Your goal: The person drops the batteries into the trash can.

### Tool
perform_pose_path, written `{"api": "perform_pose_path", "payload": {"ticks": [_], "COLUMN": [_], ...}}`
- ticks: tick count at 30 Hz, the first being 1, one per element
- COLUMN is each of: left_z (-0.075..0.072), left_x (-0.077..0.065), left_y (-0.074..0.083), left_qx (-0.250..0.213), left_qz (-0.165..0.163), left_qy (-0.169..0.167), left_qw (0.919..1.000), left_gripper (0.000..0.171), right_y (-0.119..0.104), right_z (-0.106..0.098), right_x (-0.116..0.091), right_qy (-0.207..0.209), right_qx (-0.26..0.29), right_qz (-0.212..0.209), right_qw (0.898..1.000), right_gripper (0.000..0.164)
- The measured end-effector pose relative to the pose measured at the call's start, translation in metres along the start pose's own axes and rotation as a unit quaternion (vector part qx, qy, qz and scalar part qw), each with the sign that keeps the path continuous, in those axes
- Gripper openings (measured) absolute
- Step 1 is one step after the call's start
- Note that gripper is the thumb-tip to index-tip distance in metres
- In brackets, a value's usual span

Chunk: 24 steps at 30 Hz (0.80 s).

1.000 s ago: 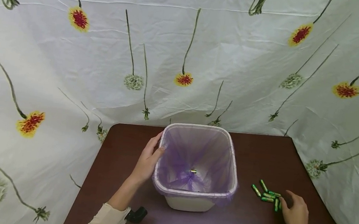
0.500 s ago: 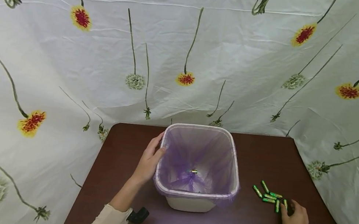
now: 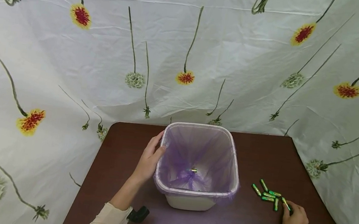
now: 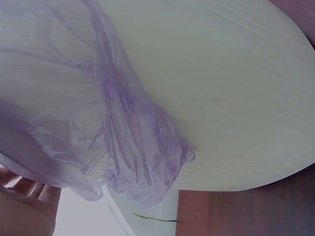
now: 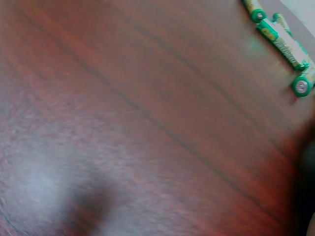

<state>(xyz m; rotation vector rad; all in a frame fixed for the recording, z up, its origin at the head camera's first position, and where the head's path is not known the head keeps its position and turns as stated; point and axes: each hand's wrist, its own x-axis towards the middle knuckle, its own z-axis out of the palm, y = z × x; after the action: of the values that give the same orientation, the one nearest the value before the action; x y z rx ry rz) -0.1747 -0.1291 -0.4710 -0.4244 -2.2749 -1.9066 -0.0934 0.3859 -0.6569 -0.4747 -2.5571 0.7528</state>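
Note:
A white waste bin (image 3: 190,203) with a purple plastic liner (image 3: 179,171) over its rim stands mid-table. My left hand (image 3: 144,164) grips the bin's left rim, its thumb at the inner edge. In the left wrist view, the left fingers (image 4: 37,189) curl up by the lined rim. At the right, my right hand (image 3: 296,222) pinches a green-and-gold battery (image 3: 284,202) between thumb and fingers. Several like batteries (image 3: 268,199) lie loosely grouped just left of that hand. The right wrist view catches some of these batteries (image 5: 283,43) at its upper right corner.
Inside the bin, at the bottom, lies a small shiny battery-like piece (image 3: 194,170). The dark reddish-brown table (image 3: 254,154) ends at the back against a white flower-printed cloth (image 3: 154,98), which also hangs at both sides.
My right hand has closed its fingers on the battery nearest to it and shifted it slightly away from the group. The left hand has stayed on the bin's rim.

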Motion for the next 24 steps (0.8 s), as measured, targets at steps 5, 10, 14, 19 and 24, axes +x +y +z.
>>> {"api": "perform_pose_path", "payload": {"ticks": [5, 10, 14, 19, 24], "left_z": [0.0, 0.0, 0.0, 0.0, 0.0], "left_x": [0.0, 0.0, 0.0, 0.0, -0.001], "left_y": [0.001, 0.002, 0.003, 0.002, 0.002], "left_qx": [0.002, -0.001, 0.0, 0.005, 0.004], "left_qz": [-0.005, -0.009, -0.007, -0.003, -0.003], "left_qy": [0.002, 0.001, 0.001, 0.003, 0.006], "left_qw": [1.0, 1.0, 1.0, 1.0, 1.0], "left_gripper": [0.057, 0.057, 0.056, 0.056, 0.057], "right_y": [0.003, 0.003, 0.001, -0.006, -0.016], "right_z": [-0.003, -0.006, -0.01, -0.013, -0.017], "right_x": [0.005, 0.01, 0.015, 0.023, 0.032], "right_qy": [0.004, 0.012, 0.018, 0.015, 0.002], "right_qx": [0.018, 0.021, 0.021, 0.02, 0.017], "right_qz": [-0.022, -0.033, -0.039, -0.052, -0.081], "right_qw": [1.0, 0.999, 0.999, 0.998, 0.997], "right_gripper": [0.017, 0.017, 0.017, 0.017, 0.016]}}
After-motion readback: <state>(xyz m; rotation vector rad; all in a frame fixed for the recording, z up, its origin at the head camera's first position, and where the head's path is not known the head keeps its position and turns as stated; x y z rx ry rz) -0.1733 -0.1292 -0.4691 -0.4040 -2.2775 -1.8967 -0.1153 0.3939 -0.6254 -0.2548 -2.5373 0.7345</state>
